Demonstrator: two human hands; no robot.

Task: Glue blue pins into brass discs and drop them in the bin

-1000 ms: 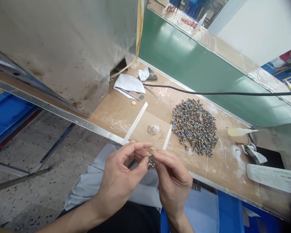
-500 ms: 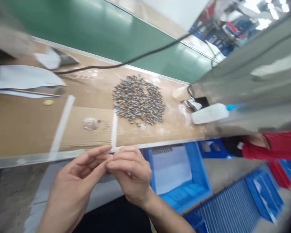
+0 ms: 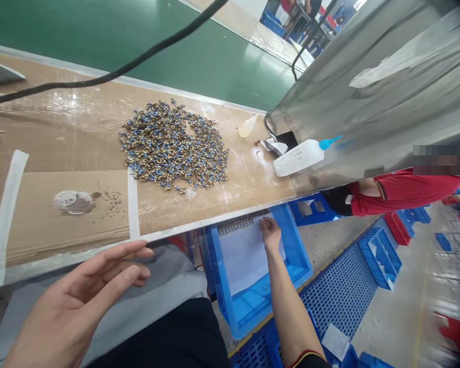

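Note:
My left hand (image 3: pixel 88 291) hovers below the table's front edge with its fingers stretched out and nothing in it. My right hand (image 3: pixel 271 234) reaches down into a blue bin (image 3: pixel 222 266) beside my lap, its fingertips at a row of small blue-and-brass parts (image 3: pixel 240 223) lined up at the bin's far edge on a white sheet (image 3: pixel 245 258). The fingers are curled down and what they hold, if anything, is hidden. A large pile of the same small parts (image 3: pixel 174 145) lies on the cardboard-covered table (image 3: pixel 42 133).
A white glue bottle with a blue tip (image 3: pixel 301 155) lies at the table's right end beside a metal housing (image 3: pixel 368 87). A black cable (image 3: pixel 99 76) crosses the table. A clear plastic lid (image 3: pixel 71 201) sits on taped cardboard. A person in red (image 3: pixel 398 189) is beyond. More blue crates (image 3: pixel 379 250) stand on the floor.
Both hands pinched a small part together before. They have separated: the right hand has reached down into the blue bin, the left has opened. The view swung right.

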